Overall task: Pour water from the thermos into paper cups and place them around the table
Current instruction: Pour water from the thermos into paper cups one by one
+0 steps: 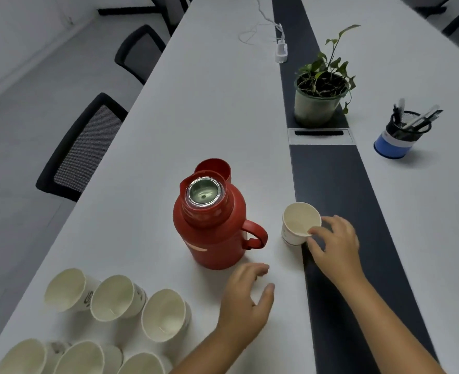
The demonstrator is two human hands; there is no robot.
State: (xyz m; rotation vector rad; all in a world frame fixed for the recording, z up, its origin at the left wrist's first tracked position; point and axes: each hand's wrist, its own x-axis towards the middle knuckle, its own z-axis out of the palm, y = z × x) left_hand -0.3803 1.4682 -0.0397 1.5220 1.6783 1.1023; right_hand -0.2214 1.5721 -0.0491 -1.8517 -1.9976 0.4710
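Spare paper cups (115,298): six, empty, grouped at the near left of the white surface (209,103). Thermos (213,222): red, upright, mouth uncovered, handle turned right; its red lid (217,168) stood just behind it. Left hand (245,300): relaxed, fingers spread, holding nothing, hovering near the thermos base. Single cup (299,224): upright and empty, right of the handle, beside the dark centre strip (328,184). Right hand (336,244): fingertips pinching that cup's near rim. Judgement: steady the cup lightly without crushing it, take the thermos firmly by the handle, tilt slowly, and stop short of the brim.
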